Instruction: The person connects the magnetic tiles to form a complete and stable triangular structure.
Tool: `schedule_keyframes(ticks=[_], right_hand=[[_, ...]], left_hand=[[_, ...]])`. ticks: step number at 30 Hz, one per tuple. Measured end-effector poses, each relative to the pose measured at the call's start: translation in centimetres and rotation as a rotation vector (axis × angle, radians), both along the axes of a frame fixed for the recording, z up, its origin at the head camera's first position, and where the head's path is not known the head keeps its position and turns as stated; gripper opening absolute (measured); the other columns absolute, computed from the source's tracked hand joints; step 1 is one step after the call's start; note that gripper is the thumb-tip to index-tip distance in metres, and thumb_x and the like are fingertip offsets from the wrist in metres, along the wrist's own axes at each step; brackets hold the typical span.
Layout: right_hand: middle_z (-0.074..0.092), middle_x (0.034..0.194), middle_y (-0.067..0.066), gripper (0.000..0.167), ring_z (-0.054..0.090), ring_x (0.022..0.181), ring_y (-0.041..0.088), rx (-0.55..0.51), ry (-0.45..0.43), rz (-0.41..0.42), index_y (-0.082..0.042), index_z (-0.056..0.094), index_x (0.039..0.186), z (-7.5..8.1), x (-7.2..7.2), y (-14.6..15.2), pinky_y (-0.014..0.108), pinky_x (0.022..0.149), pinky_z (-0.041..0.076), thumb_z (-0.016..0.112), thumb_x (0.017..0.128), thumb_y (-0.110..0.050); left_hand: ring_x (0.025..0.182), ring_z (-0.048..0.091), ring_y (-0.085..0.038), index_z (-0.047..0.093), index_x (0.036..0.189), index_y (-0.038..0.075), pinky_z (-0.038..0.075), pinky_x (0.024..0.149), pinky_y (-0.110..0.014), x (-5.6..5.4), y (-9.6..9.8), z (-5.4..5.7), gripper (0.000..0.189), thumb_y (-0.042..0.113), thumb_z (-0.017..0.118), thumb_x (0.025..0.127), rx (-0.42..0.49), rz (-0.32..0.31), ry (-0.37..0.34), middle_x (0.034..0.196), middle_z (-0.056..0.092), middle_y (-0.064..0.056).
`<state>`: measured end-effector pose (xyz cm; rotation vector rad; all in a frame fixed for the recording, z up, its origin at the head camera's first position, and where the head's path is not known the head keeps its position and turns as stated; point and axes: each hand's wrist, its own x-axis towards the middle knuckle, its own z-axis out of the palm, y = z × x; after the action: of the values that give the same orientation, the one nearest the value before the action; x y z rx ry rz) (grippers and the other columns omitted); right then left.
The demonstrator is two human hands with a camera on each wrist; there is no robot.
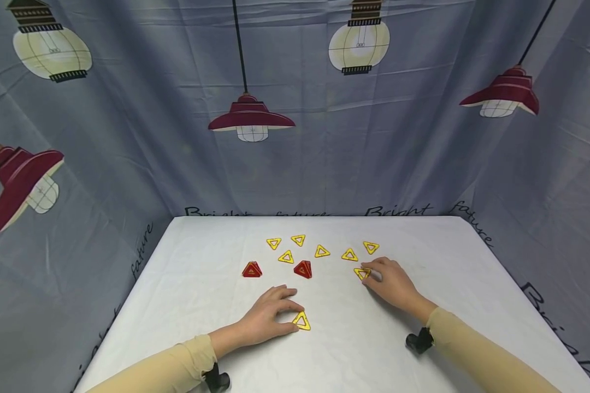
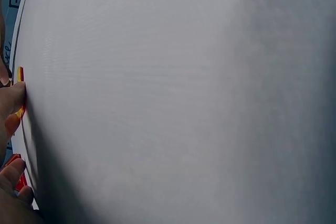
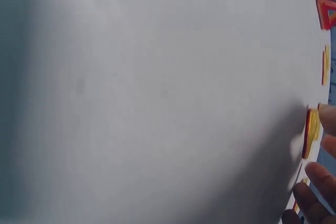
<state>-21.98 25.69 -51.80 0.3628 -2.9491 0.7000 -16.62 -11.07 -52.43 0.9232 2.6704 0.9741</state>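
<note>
My left hand (image 1: 270, 315) pinches a yellow triangle frame (image 1: 307, 327) between thumb and index finger, low over the front middle of the table; its other fingers stretch forward. In the left wrist view, part of this triangle (image 2: 20, 74) shows at the left edge, with a red side. Farther right, my right hand (image 1: 395, 282) has its thumb and index finger on another yellow triangle frame (image 1: 357, 272), pinching it close to the tabletop. Two red pyramid-like pieces, one on the left (image 1: 252, 270) and one nearer the middle (image 1: 303, 269), stand between and beyond the hands.
Several more yellow triangle frames lie scattered toward the back of the white table (image 1: 216, 240), including one (image 1: 376, 248) just behind the right hand. A grey-blue curtain (image 1: 324, 174) printed with lamps surrounds the table's back and sides.
</note>
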Motion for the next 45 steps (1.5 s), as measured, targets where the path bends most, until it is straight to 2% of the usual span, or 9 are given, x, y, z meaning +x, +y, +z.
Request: schedule_keyframes(ticks=[10, 21, 29, 32, 38, 45], right_hand=[[0.061, 0.122, 0.01, 0.032, 0.053, 0.11, 0.032, 0.007, -0.047, -0.006, -0.017, 0.077, 0.121, -0.1, -0.5, 0.3, 0.054, 0.093, 0.044, 0.077, 0.092, -0.029], [0.063, 0.117, 0.007, 0.034, 0.052, 0.106, 0.028, 0.006, -0.086, -0.035, -0.009, 0.074, 0.114, 0.4, -0.2, -0.9, 0.05, 0.093, 0.044, 0.08, 0.086, -0.027], [0.06, 0.094, -0.003, 0.034, 0.047, 0.09, 0.021, 0.034, -0.09, -0.034, -0.012, 0.069, 0.11, 0.3, -0.3, -1.4, 0.04, 0.077, 0.039, 0.082, 0.082, -0.027], [0.059, 0.089, -0.003, 0.035, 0.047, 0.087, 0.02, -0.011, -0.133, -0.05, -0.013, 0.069, 0.112, 0.3, -0.4, -1.6, 0.038, 0.074, 0.038, 0.082, 0.082, -0.024], [0.057, 0.085, 0.001, 0.036, 0.05, 0.08, 0.02, -0.169, -0.23, -0.077, -0.011, 0.069, 0.116, 0.5, -0.6, -1.8, 0.035, 0.068, 0.04, 0.081, 0.082, -0.014], [0.056, 0.085, 0.003, 0.037, 0.051, 0.077, 0.018, -0.282, -0.276, -0.068, -0.011, 0.068, 0.117, 0.2, -0.7, -2.1, 0.03, 0.062, 0.042, 0.081, 0.083, -0.01]], left_hand=[[0.148, 0.032, -0.029, 0.074, 0.122, 0.03, 0.025, 0.118, -0.056, 0.0, 0.0, 0.0, 0.034, 0.036, 0.08, 0.089, -0.002, 0.003, -0.011, 0.152, 0.048, 0.0], [0.148, 0.032, -0.03, 0.075, 0.121, 0.03, 0.025, 0.118, -0.056, -0.1, 0.0, 0.1, 0.033, 0.035, 0.081, 0.089, -0.01, 0.006, -0.006, 0.153, 0.048, 0.0], [0.147, 0.034, -0.029, 0.075, 0.121, 0.029, 0.026, 0.117, -0.056, -0.1, 0.0, 0.0, 0.034, 0.034, 0.082, 0.088, -0.002, 0.007, -0.002, 0.152, 0.049, 0.0], [0.147, 0.034, -0.029, 0.075, 0.121, 0.028, 0.026, 0.117, -0.056, 0.0, 0.0, 0.1, 0.034, 0.033, 0.082, 0.088, 0.003, 0.006, -0.006, 0.152, 0.049, -0.001], [0.147, 0.033, -0.03, 0.075, 0.12, 0.028, 0.025, 0.118, -0.056, 0.1, 0.1, 0.2, 0.033, 0.033, 0.082, 0.088, 0.002, 0.01, -0.008, 0.151, 0.049, -0.002], [0.148, 0.033, -0.03, 0.075, 0.121, 0.029, 0.025, 0.118, -0.056, 0.1, 0.1, 0.2, 0.033, 0.033, 0.082, 0.088, -0.002, 0.019, -0.016, 0.152, 0.049, -0.001]])
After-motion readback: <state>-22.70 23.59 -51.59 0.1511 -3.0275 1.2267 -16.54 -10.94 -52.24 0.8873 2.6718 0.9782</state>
